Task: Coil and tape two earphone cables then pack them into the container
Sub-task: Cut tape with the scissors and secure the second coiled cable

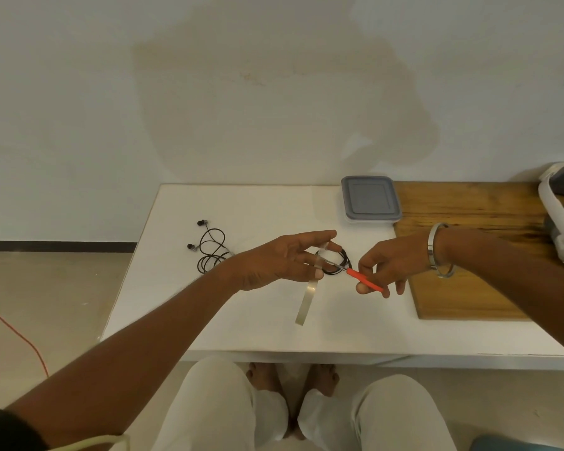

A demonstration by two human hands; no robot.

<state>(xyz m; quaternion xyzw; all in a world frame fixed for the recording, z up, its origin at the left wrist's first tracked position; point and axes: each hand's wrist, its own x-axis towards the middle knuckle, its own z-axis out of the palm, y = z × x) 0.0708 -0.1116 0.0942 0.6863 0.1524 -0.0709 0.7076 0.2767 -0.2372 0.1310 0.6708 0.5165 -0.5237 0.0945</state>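
A clear tape strip [310,288] is pinched between thumb and fingers of the left hand [274,265], its free end hanging toward 6 o'clock. Red-handled scissors [355,273] are gripped by the curled fingers of the right hand [388,265], blades set at the tape. A coiled earphone cable [337,263] is seen behind the blades; whether it is held cannot be told. The second earphone cable [210,249] lies loose at 9 o'clock, the lidded container [370,200] at 1 o'clock on the table [241,327]. The tape is best kept taut and cut clear of the cable.
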